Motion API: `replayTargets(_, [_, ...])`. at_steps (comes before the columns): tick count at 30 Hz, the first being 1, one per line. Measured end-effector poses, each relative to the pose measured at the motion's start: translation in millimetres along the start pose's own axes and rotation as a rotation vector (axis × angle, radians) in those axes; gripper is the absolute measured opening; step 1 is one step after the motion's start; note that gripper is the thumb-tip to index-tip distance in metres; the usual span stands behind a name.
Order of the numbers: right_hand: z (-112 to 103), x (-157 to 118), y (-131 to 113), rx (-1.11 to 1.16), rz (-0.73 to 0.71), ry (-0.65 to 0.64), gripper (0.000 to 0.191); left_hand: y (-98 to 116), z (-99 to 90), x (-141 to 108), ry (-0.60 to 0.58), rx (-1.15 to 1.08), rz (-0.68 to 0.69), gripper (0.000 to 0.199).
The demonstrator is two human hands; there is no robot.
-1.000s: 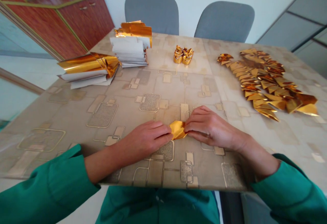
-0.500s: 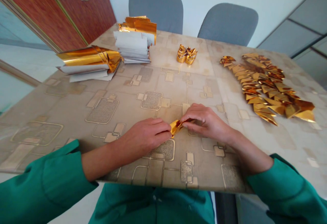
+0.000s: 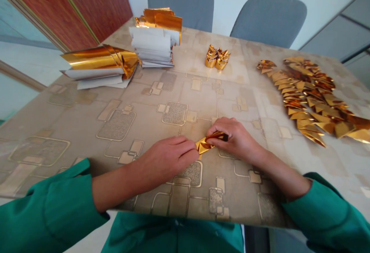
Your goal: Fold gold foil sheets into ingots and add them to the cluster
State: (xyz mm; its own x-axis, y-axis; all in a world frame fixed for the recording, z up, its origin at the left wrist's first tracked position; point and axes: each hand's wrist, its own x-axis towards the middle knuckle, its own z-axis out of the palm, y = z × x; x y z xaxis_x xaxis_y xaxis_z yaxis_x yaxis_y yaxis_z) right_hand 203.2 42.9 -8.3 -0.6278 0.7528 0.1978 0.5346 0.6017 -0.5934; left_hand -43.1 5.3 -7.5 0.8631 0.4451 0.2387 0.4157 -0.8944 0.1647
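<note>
since the earlier frames, the folded strip of shiny gold foil paper has gone from a broad patch to a narrow creased band, its end now visible under the right fingers. the right hand pinches that end between thumb and fingers; the left hand grips the other, probably to steady it. it lies between both hands, low over the beige patterned tabletop, perhaps for support; contact i cannot tell.

No readable text on my feed
From my remote seat I can make out no letters, brands, numbers or signs, neither on the folded gold piece, the paper stack nor the patterned tablecloth
</note>
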Motion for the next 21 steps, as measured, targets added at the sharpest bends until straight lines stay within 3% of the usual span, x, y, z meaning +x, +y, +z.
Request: replayTargets(21, [1.2, 2.2, -0.1, -0.107, 0.031, -0.053, 0.01, 1.4, 5.4, -1.1, 0.01, 0.12, 0.023, 0.024])
